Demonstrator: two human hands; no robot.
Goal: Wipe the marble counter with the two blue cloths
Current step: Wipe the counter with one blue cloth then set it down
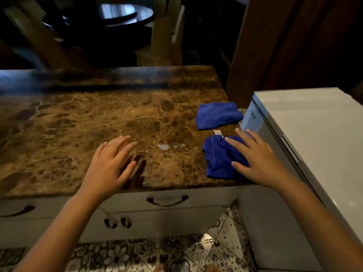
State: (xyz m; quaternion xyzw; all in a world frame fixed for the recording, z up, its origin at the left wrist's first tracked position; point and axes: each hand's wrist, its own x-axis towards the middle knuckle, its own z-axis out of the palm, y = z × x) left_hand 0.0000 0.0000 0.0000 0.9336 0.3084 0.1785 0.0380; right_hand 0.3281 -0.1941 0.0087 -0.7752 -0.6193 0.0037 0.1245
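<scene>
Two blue cloths lie at the right end of the brown marble counter (78,124). The far cloth (218,115) is folded and lies alone near the counter's right edge. The near cloth (218,160) is crumpled, with a small white tag at its top. My right hand (255,158) rests spread over the near cloth's right part, fingers apart, not gripping it. My left hand (112,163) hovers open above the counter near the front edge, left of a small white wet spill (164,147).
A white appliance (314,134) stands right against the counter's right end. Below the front edge are pale drawers with dark handles (167,201). Patterned floor tiles show underneath. Beyond the counter's far edge stand wooden chairs and a dark round table (125,14).
</scene>
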